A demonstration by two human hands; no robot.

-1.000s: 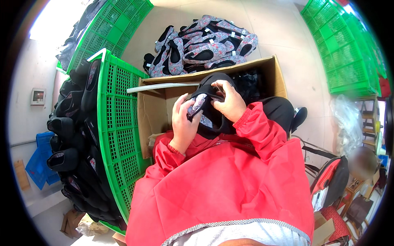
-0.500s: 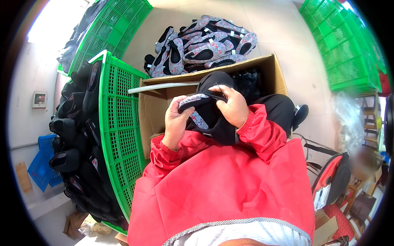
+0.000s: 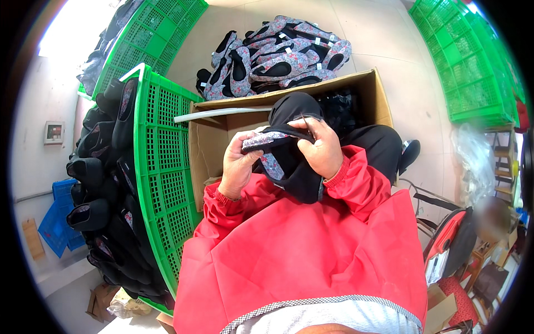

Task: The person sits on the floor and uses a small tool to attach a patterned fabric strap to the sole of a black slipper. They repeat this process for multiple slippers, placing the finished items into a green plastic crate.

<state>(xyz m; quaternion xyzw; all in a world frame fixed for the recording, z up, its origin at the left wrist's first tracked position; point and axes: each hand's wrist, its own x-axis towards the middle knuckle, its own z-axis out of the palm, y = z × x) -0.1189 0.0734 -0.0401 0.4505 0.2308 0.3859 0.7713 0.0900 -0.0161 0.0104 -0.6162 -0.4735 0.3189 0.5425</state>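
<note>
Over my lap, both hands hold a black cloth shoe [image 3: 300, 181] with a grey, red-flecked floral lining. My left hand [image 3: 238, 162] pinches its floral-lined edge between thumb and fingers. On the other side, my right hand [image 3: 321, 149] grips the black edge, thumb pressed toward the fingers. A thin dark sliver shows by the right fingertips, too small to make out. Behind the hands is my black-trousered knee [image 3: 297, 106], in front of an open cardboard box [image 3: 208, 158].
Left of me, a green plastic crate [image 3: 158, 167] stands beside heaped black shoes [image 3: 92, 214]. Floral shoes [image 3: 278, 69] lie piled on the floor beyond the box. A pale tube [image 3: 222, 113] rests across the box. Green crates [image 3: 467, 67] stand far right, near clear plastic sheeting [image 3: 473, 167].
My right hand has shifted slightly right and down, its fingers bending more at the shoe's edge. The shoe has turned a little. My left hand keeps its grip.
</note>
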